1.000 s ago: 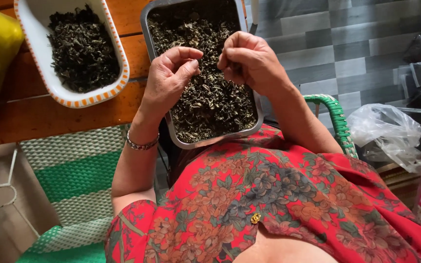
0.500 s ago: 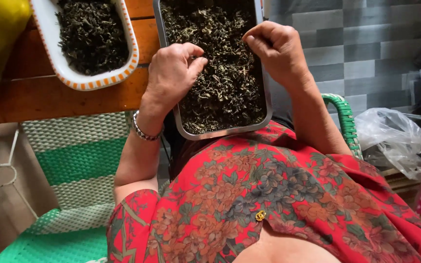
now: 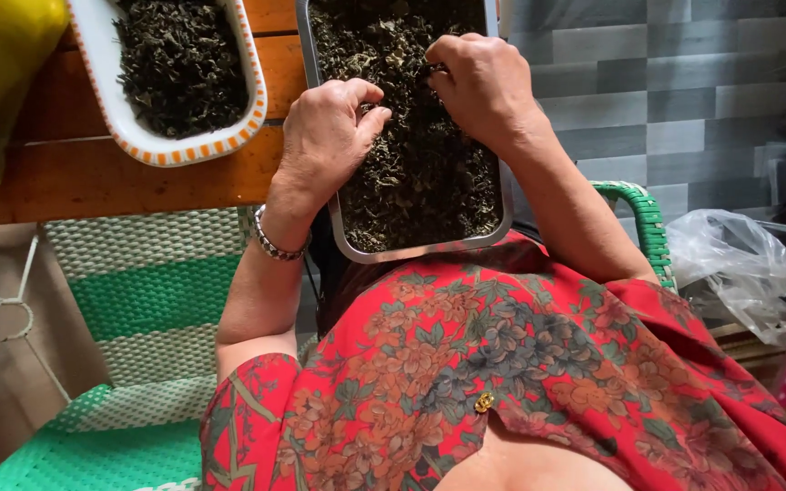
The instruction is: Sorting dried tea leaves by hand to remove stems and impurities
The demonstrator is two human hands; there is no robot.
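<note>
Head view, looking down over the person's chest. A rectangular metal tray filled with dark dried leaves rests partly on the person's lap and partly against the edge of the wooden bench, a position that brings the leaves within reach of both hands.

The left hand lies on the tray's left side, palm down, its fingers curled inward and touching the leaf layer; the thumb bends toward them, as in raking or gathering. Whether anything is pinched between them cannot be told.

The right hand is over the upper middle of the tray, knuckles up, fingers drawn together in a narrow pinch at the leaf surface; a few leaves appear caught at the tips, though the hand hides the contact.

A second container, a white oblong dish with an orange-checked rim, stands on the bench just left of the tray and also holds dark dried leaves, apart from those being handled.

A beaded metal bracelet circles the left wrist. A green-and-white woven chair carries the person; a crumpled clear plastic bag lies to the right.
</note>
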